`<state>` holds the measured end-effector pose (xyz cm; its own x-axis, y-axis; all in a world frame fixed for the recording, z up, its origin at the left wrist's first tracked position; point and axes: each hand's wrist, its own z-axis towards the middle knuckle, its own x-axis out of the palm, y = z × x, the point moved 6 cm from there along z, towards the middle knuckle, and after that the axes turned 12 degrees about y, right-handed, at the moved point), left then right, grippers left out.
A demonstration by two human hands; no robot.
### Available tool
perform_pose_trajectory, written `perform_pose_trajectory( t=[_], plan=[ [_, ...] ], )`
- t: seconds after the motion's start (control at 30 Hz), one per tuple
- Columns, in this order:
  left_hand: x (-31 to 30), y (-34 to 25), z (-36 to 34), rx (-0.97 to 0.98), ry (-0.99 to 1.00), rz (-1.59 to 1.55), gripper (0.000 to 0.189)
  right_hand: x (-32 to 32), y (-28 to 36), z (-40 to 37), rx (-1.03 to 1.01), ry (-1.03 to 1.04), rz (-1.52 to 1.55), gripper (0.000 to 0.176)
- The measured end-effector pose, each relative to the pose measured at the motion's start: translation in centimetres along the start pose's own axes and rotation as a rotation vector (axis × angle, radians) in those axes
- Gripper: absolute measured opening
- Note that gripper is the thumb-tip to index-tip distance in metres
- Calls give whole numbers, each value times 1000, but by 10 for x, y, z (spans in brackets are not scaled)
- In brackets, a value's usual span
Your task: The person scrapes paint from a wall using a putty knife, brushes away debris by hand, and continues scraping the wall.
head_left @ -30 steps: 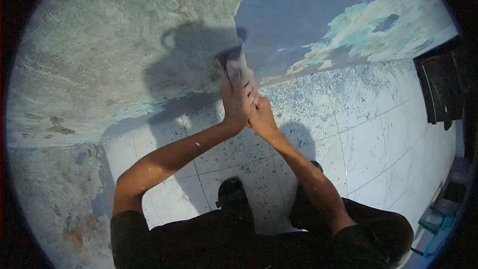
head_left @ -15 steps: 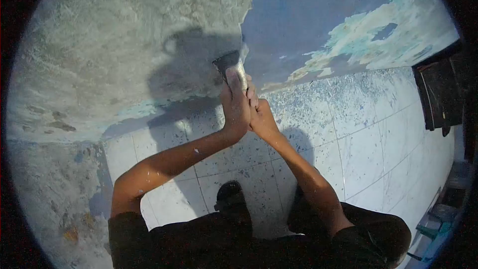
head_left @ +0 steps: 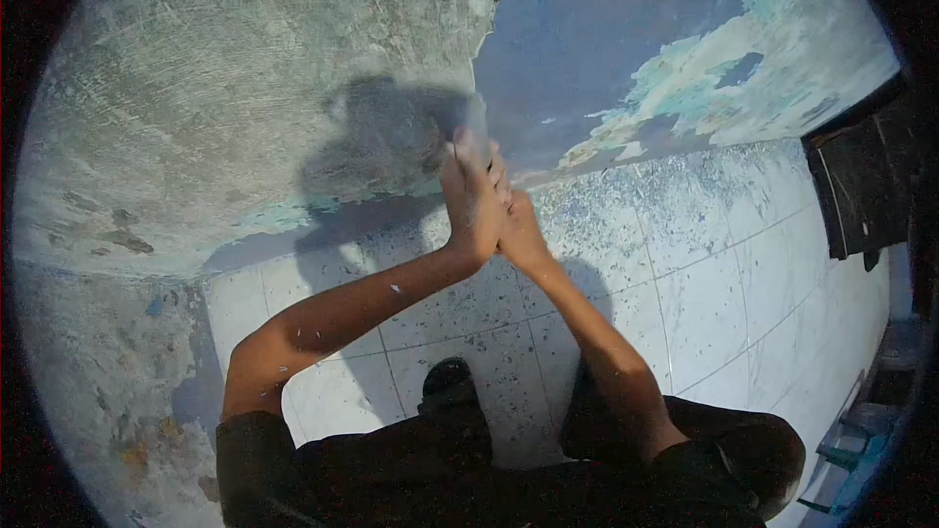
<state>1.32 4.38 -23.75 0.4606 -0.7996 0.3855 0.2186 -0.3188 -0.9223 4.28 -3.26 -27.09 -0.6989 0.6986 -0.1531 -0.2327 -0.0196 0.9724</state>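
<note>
A scraper [head_left: 473, 127] with a wide blade, blurred by motion, is against the wall at the ragged edge between bare grey plaster [head_left: 245, 68] and blue paint [head_left: 577, 39]. My left hand [head_left: 471, 200] is closed round it, the thumb lying up along the tool. Just to the right, my right hand [head_left: 514, 210] is closed on the same tool, its fingers pressed against my left hand and partly hidden behind it. A dark shadow falls on the plaster left of the hands.
White floor tiles [head_left: 699, 303] strewn with paint flakes run along the wall's foot. A dark wooden object [head_left: 866, 181] stands at the right, with a teal item [head_left: 846, 455] at the lower right. My dark shoe [head_left: 448, 381] is below the hands.
The scraper has turned, so its blade no longer shows broadside, and it is now blurred. Both hands have shifted slightly right and down in view. The wall has shifted slightly left.
</note>
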Motion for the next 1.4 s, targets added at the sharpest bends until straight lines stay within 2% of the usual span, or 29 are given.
perform_pose_trajectory(
  t=[0.07,0.1,0.2,0.3,0.33,0.43,0.53,0.6,0.67,0.73,0.83,0.9,0.97,1.07,1.2,1.27,1.3,1.37,1.4],
  plan=[
    [-15,16,-3,-16,-20,7,65,17,-29,-12,254,162,187,63],
    [-19,19,-4,-32,-14,11,64,20,-30,-13,288,196,209,64],
    [-12,16,1,33,17,-50,61,14,-16,-11,283,168,288,46],
    [4,-14,12,51,45,-153,53,-1,6,9,116,116,147,50],
    [9,-22,12,36,52,-191,50,-5,11,9,134,142,163,51],
    [19,-32,10,46,49,-63,65,-7,13,10,149,174,189,54],
    [-4,1,-3,-141,-47,66,70,7,-25,-4,151,130,191,55],
    [-8,5,5,-56,-30,91,72,12,-31,-8,197,108,229,57],
    [-6,7,-2,-72,-16,82,72,5,-9,-5,207,219,280,57],
    [6,-15,-3,-125,14,41,70,3,-5,-7,240,258,311,58],
    [3,-2,-3,-73,68,21,65,5,-16,-15,301,221,293,59],
    [-1,3,-5,-106,-28,32,62,7,-37,-15,287,208,242,57],
    [9,-13,-3,-85,-144,32,59,5,-18,-3,220,227,226,58],
    [6,-12,-1,-91,24,64,57,9,-12,-21,253,220,317,57],
    [4,-8,-5,-150,-28,66,55,9,-11,-11,323,180,287,52],
    [3,-4,0,-159,-125,39,55,4,5,-2,250,143,225,50],
    [-1,0,-4,-154,-94,13,55,5,7,-9,247,128,199,49],
    [-3,4,-9,-138,-29,-52,55,9,-12,-18,296,213,271,50],
    [-6,14,-8,-147,-63,-27,54,8,-17,-15,293,245,304,50]
  ],
)
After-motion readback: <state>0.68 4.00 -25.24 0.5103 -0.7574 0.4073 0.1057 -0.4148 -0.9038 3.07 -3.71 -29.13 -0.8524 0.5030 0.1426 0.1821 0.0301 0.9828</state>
